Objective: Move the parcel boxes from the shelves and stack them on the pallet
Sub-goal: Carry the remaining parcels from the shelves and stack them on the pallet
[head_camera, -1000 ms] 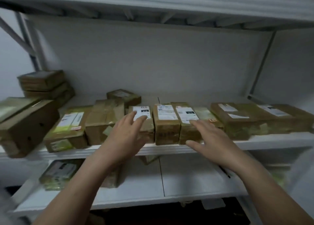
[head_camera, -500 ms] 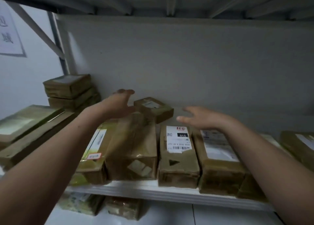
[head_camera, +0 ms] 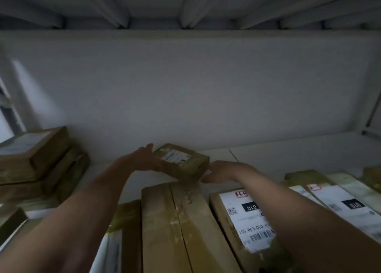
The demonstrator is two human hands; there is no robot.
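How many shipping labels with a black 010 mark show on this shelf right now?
2. The centre label lies just left of the right forearm; the right-edge label lies beyond it. The forearm may hide others.

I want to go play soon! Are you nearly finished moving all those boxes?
Not nearly. Done: can't tell, the pallet is out of view. In hand: the left grip and right grip flank the small box at the back of the shelf, not yet lifted. Left: the stacked boxes and long boxes still on it.
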